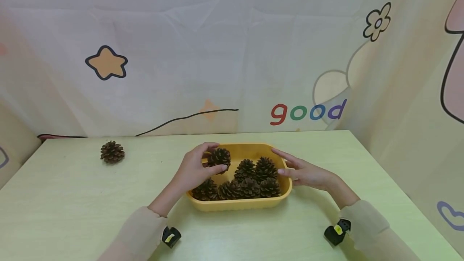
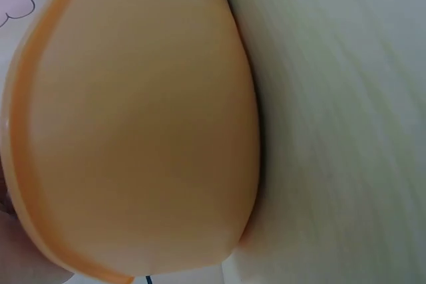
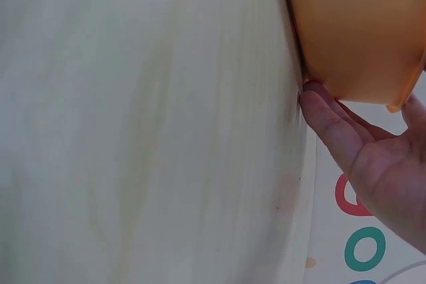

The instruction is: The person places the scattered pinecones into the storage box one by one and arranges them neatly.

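A yellow plastic basin [image 1: 239, 204] sits on the table with several brown pine cones [image 1: 249, 188] inside, mostly along its near and right sides. My left hand [image 1: 197, 166] grips another pine cone [image 1: 219, 157] over the basin's left part, thumb in front and fingers behind. In the left wrist view, the basin's outer wall [image 2: 146, 124] fills much of the frame, with a bit of the hand at the lower left. My right hand [image 1: 308, 172] holds the basin's right end, thumb over the rim; its fingers [image 3: 336, 124] reach low against the outer wall.
One lone pine cone [image 1: 112, 152] lies at the table's far left. The pale table [image 1: 90, 212] ends at a printed cloth backdrop [image 1: 181, 71] behind and to the sides. A small black device [image 1: 337, 232] is worn at each sleeve's wrist.
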### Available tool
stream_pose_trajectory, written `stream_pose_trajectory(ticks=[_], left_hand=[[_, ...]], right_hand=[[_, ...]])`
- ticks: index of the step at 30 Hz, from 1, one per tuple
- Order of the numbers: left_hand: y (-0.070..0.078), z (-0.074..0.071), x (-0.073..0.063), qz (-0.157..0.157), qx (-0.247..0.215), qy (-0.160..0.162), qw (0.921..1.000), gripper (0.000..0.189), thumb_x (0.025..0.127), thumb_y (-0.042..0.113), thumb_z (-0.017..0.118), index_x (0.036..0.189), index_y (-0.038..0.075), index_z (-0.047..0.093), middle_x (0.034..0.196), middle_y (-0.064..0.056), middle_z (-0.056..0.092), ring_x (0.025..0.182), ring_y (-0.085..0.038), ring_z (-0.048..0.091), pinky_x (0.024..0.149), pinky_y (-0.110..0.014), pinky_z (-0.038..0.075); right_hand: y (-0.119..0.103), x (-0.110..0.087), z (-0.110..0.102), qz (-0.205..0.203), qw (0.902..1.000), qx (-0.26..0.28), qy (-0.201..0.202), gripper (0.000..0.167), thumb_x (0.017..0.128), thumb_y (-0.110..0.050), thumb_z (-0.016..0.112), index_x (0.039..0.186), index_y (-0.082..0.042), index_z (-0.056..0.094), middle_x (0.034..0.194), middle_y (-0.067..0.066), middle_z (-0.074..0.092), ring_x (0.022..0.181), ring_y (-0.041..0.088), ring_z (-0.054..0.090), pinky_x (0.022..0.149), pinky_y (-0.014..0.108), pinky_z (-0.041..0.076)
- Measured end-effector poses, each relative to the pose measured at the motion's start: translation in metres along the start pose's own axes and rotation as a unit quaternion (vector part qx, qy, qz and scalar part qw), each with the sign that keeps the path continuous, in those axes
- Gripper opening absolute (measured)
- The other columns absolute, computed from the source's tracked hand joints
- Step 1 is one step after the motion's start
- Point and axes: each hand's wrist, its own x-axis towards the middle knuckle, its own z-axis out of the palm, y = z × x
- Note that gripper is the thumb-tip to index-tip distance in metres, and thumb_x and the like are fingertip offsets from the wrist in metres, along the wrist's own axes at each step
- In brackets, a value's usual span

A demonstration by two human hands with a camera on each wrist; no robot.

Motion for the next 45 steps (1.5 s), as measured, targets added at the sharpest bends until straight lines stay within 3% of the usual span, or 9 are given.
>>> stream_pose_trajectory(ticks=[12, 19, 28, 45], left_hand=[[-0.004, 0.01, 0.01, 0.002, 0.058, -0.02, 0.9981, 0.047, 0.078, 0.024, 0.073, 0.119, 0.008, 0.057, 0.119, -0.01, 0.057, 0.104, -0.028, 0.055, 0.086, -0.041, 0.048], [-0.005, 0.015, 0.014, -0.017, 0.105, -0.051, 0.9931, 0.048, 0.078, 0.026, 0.072, 0.12, 0.006, 0.056, 0.12, -0.01, 0.057, 0.11, -0.029, 0.052, 0.091, -0.043, 0.045], [-0.004, 0.018, 0.015, -0.045, 0.116, -0.101, 0.9871, 0.046, 0.079, 0.024, 0.072, 0.119, 0.007, 0.057, 0.118, -0.012, 0.058, 0.108, -0.031, 0.054, 0.088, -0.044, 0.047], [-0.004, 0.017, 0.014, -0.046, 0.103, -0.118, 0.9866, 0.047, 0.078, 0.026, 0.072, 0.119, 0.007, 0.057, 0.117, -0.011, 0.059, 0.105, -0.029, 0.055, 0.085, -0.042, 0.048]], right_hand=[[-0.001, 0.0, 0.001, 0.001, 1.0, -0.004, 0.003, 0.069, 0.094, -0.026, 0.05, 0.148, -0.027, 0.007, 0.152, 0.015, -0.003, 0.132, 0.048, 0.016, 0.094, 0.057, 0.038], [0.001, 0.0, 0.0, -0.002, 1.0, -0.002, 0.001, 0.068, 0.094, -0.025, 0.05, 0.148, -0.027, 0.008, 0.152, 0.015, -0.002, 0.131, 0.047, 0.018, 0.094, 0.057, 0.038], [0.0, 0.0, 0.001, 0.002, 1.0, -0.006, 0.005, 0.068, 0.094, -0.026, 0.051, 0.148, -0.027, 0.009, 0.151, 0.016, 0.0, 0.131, 0.047, 0.018, 0.094, 0.057, 0.038], [-0.001, 0.0, 0.002, 0.002, 1.0, -0.008, 0.006, 0.067, 0.094, -0.026, 0.05, 0.148, -0.026, 0.01, 0.151, 0.017, 0.0, 0.131, 0.048, 0.02, 0.092, 0.055, 0.041]])
